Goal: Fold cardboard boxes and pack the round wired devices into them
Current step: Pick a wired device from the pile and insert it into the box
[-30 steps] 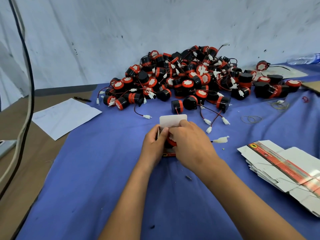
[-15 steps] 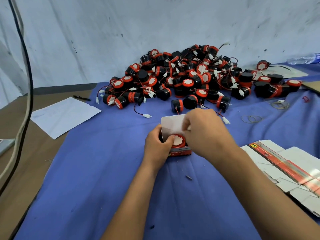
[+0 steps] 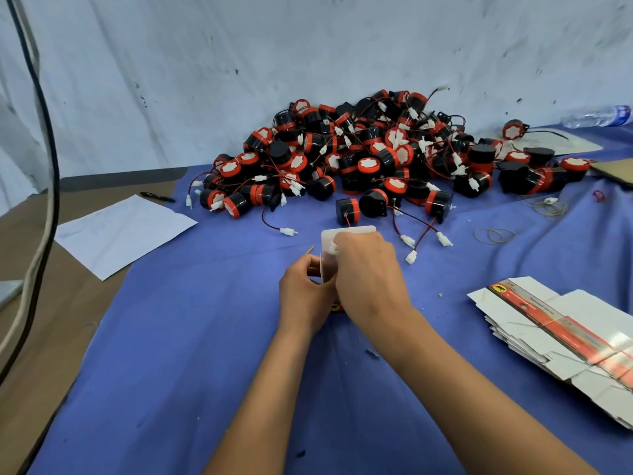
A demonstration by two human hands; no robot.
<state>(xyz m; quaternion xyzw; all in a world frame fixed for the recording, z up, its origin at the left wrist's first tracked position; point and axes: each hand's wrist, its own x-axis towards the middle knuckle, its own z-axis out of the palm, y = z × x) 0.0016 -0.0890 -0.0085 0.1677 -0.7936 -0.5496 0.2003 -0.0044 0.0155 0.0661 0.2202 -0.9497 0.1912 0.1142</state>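
A small cardboard box [image 3: 328, 269] stands on the blue cloth in the middle, its white lid flap [image 3: 346, 232] raised behind my hands. My left hand [image 3: 303, 296] grips the box's left side. My right hand [image 3: 368, 279] covers the box's opening from the right, and its fingers pinch a white connector [image 3: 332, 248] over it. The device inside is hidden under my right hand. A large pile of black and red round wired devices [image 3: 373, 159] lies behind the box, against the wall.
A stack of flat unfolded boxes [image 3: 561, 330] lies at the right. Rubber bands [image 3: 495, 235] and loose connectors [image 3: 411, 257] lie right of the box. A paper sheet [image 3: 123, 234] and a pen [image 3: 157, 197] sit at the left. A cable [image 3: 48, 132] hangs at far left.
My right hand has come back down over the box's opening with the white connector, covering the red-topped device that showed inside half a second ago. My left hand has stayed on the box.
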